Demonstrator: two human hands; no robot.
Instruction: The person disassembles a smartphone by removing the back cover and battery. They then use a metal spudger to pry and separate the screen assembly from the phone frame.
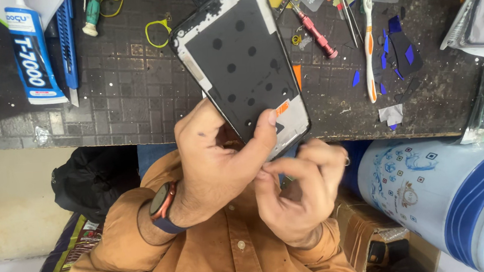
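Observation:
A black phone frame (239, 61) with a grey rim and a dark panel dotted with round holes is held tilted over the work mat (124, 105). My left hand (215, 161), a watch on its wrist, grips the frame's near end, with the thumb pressed on the panel beside a small orange tab. My right hand (298, 189) is just below it. Its thumb and forefinger pinch at the frame's near edge, right by my left thumb. What lies between those fingertips is too small to tell.
On the mat lie a white-and-blue glue tube (31, 54), a blue utility knife (67, 40), a red screwdriver (317, 35), tweezers (347, 12), a white-and-orange toothbrush (369, 45) and blue film scraps (388, 55). A blue-and-white drum (447, 189) stands at lower right, a black bag (92, 176) at lower left.

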